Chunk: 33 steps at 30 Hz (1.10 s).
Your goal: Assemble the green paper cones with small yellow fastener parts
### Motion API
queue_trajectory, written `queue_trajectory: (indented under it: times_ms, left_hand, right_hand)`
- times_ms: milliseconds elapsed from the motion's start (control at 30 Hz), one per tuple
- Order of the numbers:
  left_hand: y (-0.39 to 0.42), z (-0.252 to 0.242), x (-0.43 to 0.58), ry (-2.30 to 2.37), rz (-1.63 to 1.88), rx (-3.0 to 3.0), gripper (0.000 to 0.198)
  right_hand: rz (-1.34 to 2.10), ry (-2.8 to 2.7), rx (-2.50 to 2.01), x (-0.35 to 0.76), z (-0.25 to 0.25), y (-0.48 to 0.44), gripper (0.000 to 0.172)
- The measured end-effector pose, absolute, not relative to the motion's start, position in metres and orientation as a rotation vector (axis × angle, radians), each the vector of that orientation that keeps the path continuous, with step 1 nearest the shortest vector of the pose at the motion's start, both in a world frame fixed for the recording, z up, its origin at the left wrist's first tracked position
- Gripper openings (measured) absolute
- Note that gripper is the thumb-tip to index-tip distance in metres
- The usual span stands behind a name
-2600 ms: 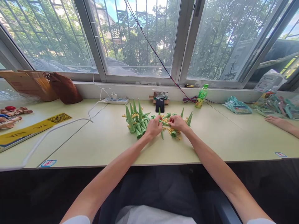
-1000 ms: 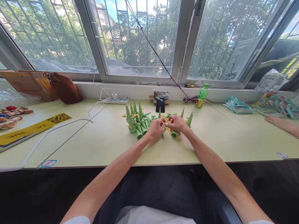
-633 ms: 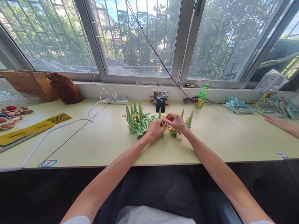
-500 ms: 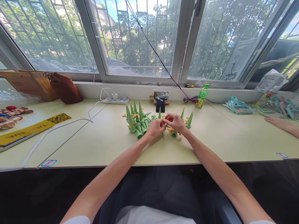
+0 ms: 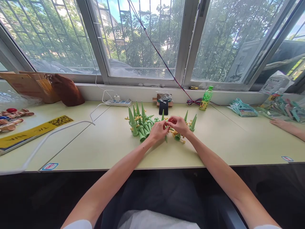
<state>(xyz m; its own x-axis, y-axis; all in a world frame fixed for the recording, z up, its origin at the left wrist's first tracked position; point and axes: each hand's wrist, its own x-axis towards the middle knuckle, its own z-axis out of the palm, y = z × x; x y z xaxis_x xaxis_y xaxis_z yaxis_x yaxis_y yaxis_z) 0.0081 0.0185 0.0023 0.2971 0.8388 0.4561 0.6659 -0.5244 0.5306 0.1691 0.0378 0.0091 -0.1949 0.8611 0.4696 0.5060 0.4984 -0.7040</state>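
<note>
A heap of green plastic cones [image 5: 139,125] with small yellow fittings [image 5: 175,133] lies mid-table. My left hand [image 5: 157,131] is closed around one green cone, its tip pointing down toward the table. My right hand [image 5: 178,124] sits just right of it, fingers pinched together against the cone's top; what they pinch is too small to name. More green cones [image 5: 192,122] stand to the right of my right hand.
A black phone [image 5: 163,107] leans on a small box by the wall. A green bottle [image 5: 206,98], a power strip [image 5: 118,102] with white cable, a brown bag [image 5: 65,90] and a yellow strip [image 5: 33,132] lie around. Another person's hand [image 5: 283,125] rests at far right.
My right hand has lifted slightly and come in toward my left hand until the fingers meet over the cone. The heap and the other items have not moved.
</note>
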Motion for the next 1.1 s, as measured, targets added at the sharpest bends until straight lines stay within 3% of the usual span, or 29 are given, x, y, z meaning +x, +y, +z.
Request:
queue_trajectory:
  times_ms: [733, 1100]
  left_hand:
    - [0.0251, -0.0019, 0.0072, 1.421, 1.029, 2.375, 0.021]
    - [0.0187, 0.0035, 0.0046, 1.549, 0.824, 2.372, 0.018]
  right_hand:
    - [0.396, -1.985, -1.163, 0.1666, 0.0081, 0.0377, 0.020]
    - [0.308, -1.853, -1.233, 0.1665, 0.0101, 0.0367, 0.026]
